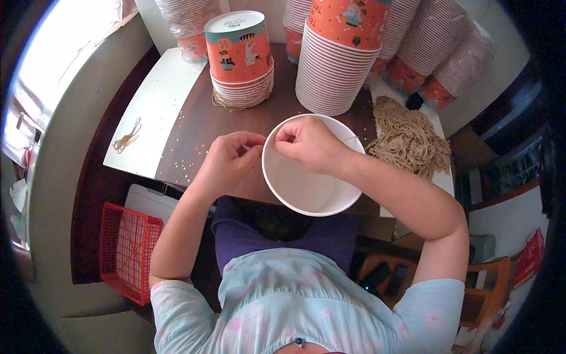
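The person's right hand [308, 141] reaches inside a white-lined bucket [306, 186], fingers bunched at its left wall, while the left hand [233, 156] meets that wall from outside. A tangled heap of tan cord [410, 141] lies to the right on the counter [197, 124]. Beyond stand two upside-down stacks of orange-printed buckets, a short one [240, 59] and a tall one [337, 74].

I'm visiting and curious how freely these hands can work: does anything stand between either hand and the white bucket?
Nothing visible does: the right hand reaches into the open white bucket, and the left hand is at its left rim. The tall bucket stack stands beyond, not between.
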Demonstrator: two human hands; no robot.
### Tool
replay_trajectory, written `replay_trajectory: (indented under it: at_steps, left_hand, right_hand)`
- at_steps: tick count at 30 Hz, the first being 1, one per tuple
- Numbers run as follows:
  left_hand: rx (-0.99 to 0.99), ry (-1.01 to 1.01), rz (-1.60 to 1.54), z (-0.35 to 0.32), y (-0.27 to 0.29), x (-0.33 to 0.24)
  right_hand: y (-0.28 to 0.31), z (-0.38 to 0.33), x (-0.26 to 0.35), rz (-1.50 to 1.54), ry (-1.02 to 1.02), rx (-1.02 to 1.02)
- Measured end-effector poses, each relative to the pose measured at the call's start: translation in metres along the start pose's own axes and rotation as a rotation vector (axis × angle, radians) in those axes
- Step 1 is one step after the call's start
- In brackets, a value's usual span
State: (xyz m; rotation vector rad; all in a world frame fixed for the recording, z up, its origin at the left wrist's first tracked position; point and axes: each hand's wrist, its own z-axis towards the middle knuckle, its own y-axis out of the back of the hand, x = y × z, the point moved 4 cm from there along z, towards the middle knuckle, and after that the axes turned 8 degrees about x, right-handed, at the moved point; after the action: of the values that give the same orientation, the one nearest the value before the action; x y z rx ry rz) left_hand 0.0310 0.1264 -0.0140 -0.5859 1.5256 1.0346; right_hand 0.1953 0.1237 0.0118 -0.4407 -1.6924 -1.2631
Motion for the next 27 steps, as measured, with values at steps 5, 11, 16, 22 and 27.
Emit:
replay_trajectory:
  at_steps: [5, 11, 16, 22, 27]
  left_hand:
    - [0.072, -0.015, -0.064, 0.001, 0.000, 0.006]
    - [0.082, 0.037, 0.130, -0.001, -0.002, -0.019]
    - [0.004, 0.111, 0.236, -0.001, -0.015, -0.011]
    - [0.101, 0.298, -0.781, -0.012, -0.036, 0.006]
    - [0.081, 0.212, -1.263, -0.037, -0.053, 0.013]
  right_hand:
    - [-0.002, 0.002, 0.003, 0.024, -0.039, 0.045]
    - [-0.001, 0.002, 0.002, -0.006, -0.052, 0.070]
    - [0.015, -0.003, 0.011, -0.162, -0.025, 0.141]
    - [0.067, -0.044, 0.050, -0.349, -0.061, 0.170]
    - [0.038, -0.092, 0.076, -0.477, 0.210, -0.250]
